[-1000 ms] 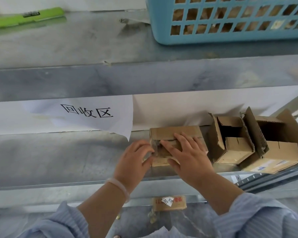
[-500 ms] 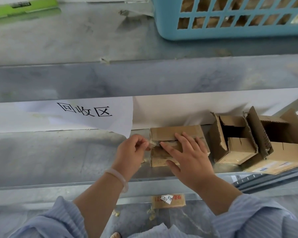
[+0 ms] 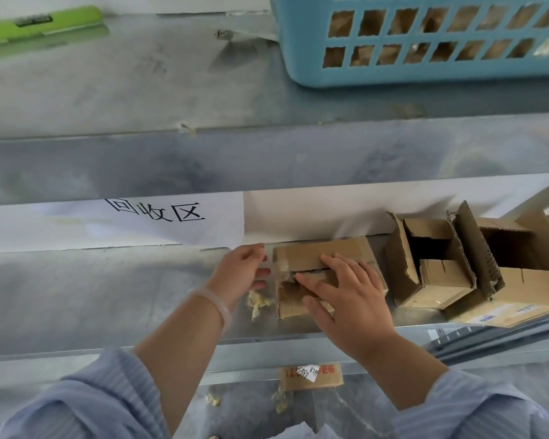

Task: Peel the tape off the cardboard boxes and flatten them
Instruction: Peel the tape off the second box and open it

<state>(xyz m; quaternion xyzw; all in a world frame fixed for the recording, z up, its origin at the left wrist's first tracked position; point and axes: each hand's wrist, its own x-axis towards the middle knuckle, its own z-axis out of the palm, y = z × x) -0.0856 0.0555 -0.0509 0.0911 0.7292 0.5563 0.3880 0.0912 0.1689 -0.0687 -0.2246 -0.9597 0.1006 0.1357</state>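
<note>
Cardboard box [image 3: 320, 258] on middle shelf [image 3: 108, 296], long axis left to right.
Right hand [image 3: 349, 293] presses it flat-fingered; left hand [image 3: 241, 270] pinches clear tape [image 3: 271, 264] at its left end. Paper sign [image 3: 171, 217] reads 回收区.

My left hand [image 3: 240, 270] is now drawn leftward, off the cardboard box [image 3: 324, 255]. The clear tape [image 3: 272, 264] I pinch now stretches from the box's end to my fingers.

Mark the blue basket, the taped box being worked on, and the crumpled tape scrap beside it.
blue basket [image 3: 425, 76], head view, lower band of its front wall.
taped box [image 3: 314, 256], head view, bare far flap on top.
tape scrap [image 3: 257, 302], head view, middle of the crumpled wad.
</note>
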